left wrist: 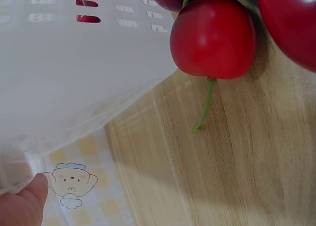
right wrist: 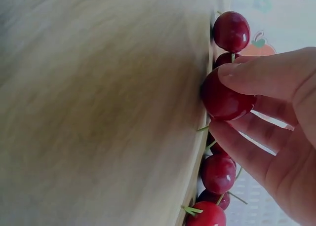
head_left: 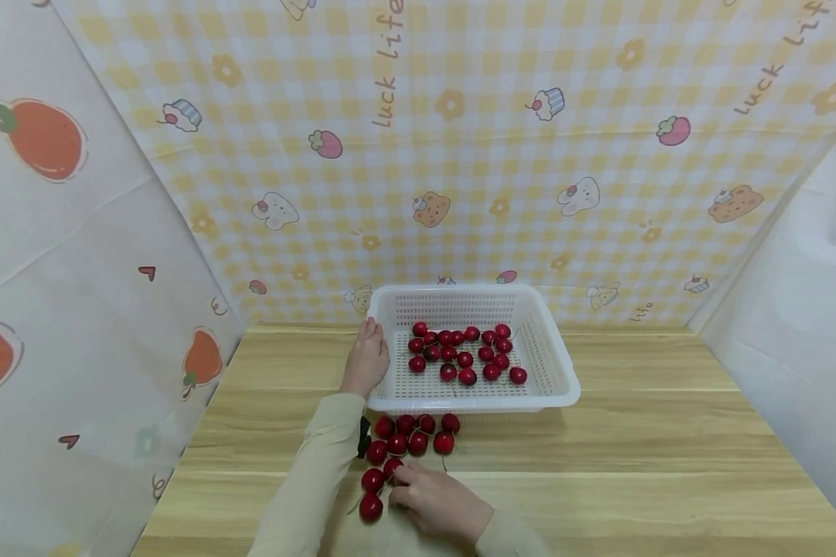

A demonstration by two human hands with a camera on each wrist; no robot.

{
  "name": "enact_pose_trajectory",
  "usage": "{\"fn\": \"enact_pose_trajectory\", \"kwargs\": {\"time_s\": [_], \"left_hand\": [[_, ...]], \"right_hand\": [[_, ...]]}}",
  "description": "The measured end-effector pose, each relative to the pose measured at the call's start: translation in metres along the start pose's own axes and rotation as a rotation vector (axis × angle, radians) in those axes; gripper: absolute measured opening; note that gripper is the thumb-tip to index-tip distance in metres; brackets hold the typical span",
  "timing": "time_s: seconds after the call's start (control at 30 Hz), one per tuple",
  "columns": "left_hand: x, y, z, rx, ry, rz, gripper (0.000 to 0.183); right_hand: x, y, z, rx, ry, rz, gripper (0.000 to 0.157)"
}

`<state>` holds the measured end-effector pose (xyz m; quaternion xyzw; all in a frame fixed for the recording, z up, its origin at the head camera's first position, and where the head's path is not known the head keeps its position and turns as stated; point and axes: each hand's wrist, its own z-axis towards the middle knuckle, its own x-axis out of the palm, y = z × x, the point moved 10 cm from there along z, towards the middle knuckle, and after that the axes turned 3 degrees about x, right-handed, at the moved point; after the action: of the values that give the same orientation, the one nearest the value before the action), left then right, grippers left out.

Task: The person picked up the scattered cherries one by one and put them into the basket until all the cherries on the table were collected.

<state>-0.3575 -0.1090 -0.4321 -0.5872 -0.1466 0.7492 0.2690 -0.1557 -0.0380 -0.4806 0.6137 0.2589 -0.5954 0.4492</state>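
Observation:
A white plastic basket [head_left: 560,363] with slotted walls stands on the table, several red cherries [head_left: 464,359] spread over its floor. My left hand [head_left: 365,360] holds the basket's left rim; one digit [left wrist: 27,201] of it shows at the rim in the left wrist view. In front of the basket lies a group of loose cherries [head_left: 397,443], some with green stems. At the near side of this group, my right hand [head_left: 442,503] pinches one dark red cherry [right wrist: 224,100] between thumb and fingers, low over the table. Two cherries [head_left: 371,507] lie just left of its fingertips.
The wood-grain table [head_left: 669,456] extends to both sides of the basket. A yellow checked cloth [head_left: 474,170] hangs right behind it, with white printed cloth [head_left: 111,271] along the left side and white sheeting [head_left: 801,294] on the right.

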Motion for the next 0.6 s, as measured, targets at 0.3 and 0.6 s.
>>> {"fn": "enact_pose_trajectory", "kwargs": {"time_s": [0.3, 0.6], "left_hand": [[0.0, 0.001, 0.0, 0.002, -0.004, 0.003, 0.04], [0.0, 0.0, 0.0, 0.008, -0.008, 0.0, 0.04]], "right_hand": [[-0.002, -0.002, -0.002, 0.002, -0.008, 0.014, 0.016], [-0.035, -0.002, -0.009, -0.031, -0.054, 0.023, 0.011]]}}
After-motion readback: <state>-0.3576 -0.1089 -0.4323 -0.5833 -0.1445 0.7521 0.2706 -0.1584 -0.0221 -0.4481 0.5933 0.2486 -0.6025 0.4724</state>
